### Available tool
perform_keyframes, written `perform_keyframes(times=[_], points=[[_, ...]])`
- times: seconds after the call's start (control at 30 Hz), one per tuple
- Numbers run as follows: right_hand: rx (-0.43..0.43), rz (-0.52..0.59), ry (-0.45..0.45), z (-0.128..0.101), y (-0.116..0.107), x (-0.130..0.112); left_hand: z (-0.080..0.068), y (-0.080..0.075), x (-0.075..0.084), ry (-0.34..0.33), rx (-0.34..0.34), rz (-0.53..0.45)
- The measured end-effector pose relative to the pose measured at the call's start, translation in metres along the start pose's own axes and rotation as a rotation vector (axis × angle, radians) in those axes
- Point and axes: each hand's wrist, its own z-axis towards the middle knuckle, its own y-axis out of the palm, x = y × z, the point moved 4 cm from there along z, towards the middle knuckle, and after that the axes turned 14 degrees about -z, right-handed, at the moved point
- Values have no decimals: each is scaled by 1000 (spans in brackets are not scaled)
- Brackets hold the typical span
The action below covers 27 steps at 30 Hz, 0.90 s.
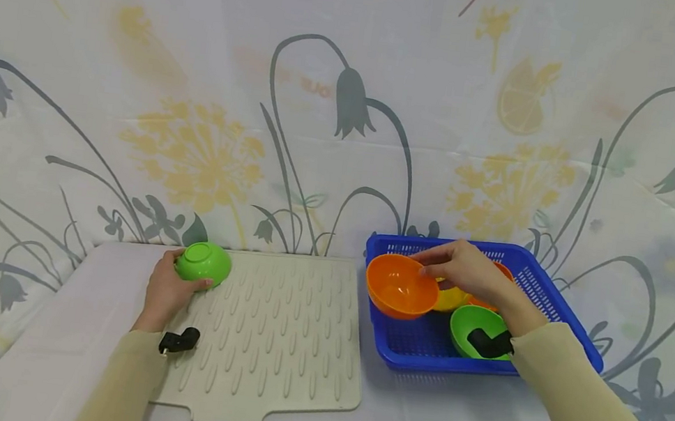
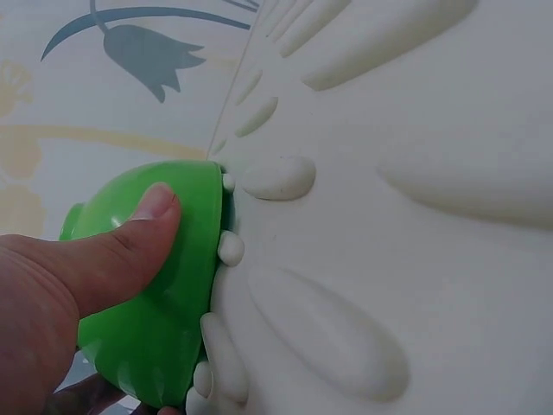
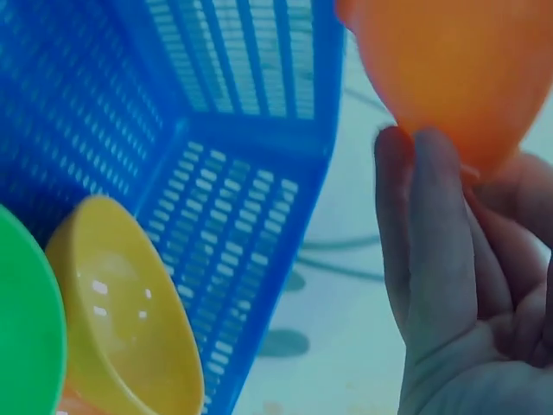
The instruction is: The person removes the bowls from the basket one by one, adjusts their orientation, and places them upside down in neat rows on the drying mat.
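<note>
At the mat's (image 1: 272, 329) far left corner your left hand (image 1: 166, 291) grips the upturned green bowl (image 1: 203, 262), so seat its rim flat, while your right hand (image 1: 469, 272) pinches the orange bowl (image 1: 400, 286) over the blue basket (image 1: 558, 315); lift clear, its fingertips hidden.

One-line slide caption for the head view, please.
Left hand holds green bowl upside down on drying mat; right hand lifts orange bowl from blue basket.

Two plastic bowls in hand.
Green bowl (image 1: 203, 262): glossy, upside down, rim touching the ribbed mat's far left corner, gripped at its left side. Orange bowl (image 1: 401, 286): glossy, tilted with its opening facing the viewer, held above the basket's left part.
</note>
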Motion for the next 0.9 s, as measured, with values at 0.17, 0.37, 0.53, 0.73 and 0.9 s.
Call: perform_keyframes(times=[0.17,0.37,0.53,0.73,0.9], points=[[59,-5,6,-10,9,-7,0,0,-1,4,-2,-9],[92,27,4,-17,21,-21,2,1,-3,8,-9,-5],[101,52,-7,-20,35,-34,2,0,-2,3,-32,28],[96,49,-20,-23,54,-45,0,-3,0,-32,-92,70],[85,62,-20,-25,68,-50,-5,-9,9,-25,-105,102]])
